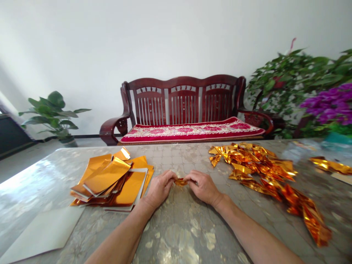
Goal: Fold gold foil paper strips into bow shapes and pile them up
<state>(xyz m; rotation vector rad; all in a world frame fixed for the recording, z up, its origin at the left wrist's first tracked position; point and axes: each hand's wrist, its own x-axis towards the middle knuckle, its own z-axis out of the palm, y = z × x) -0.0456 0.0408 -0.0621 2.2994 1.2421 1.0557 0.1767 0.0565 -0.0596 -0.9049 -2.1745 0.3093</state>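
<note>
Between my two hands, just above the table, is a small piece of gold foil paper (180, 182). My left hand (161, 187) pinches its left end and my right hand (202, 186) pinches its right end. Only the middle of the piece shows; the fingers cover both ends. Left of my left hand lies a loose stack of flat gold foil sheets (110, 176), some showing pale backs. To the right of my right hand is a heap of crumpled, twisted gold foil pieces (255, 165), with several trailing toward the front right.
A patterned, glossy table (176, 234) spans the foreground. A pale sheet (44, 233) lies at front left. Clear plastic (299, 149) and another foil piece (330, 165) are at far right. Behind stand a wooden bench (184, 106), a potted plant (55, 115) and purple flowers (330, 104).
</note>
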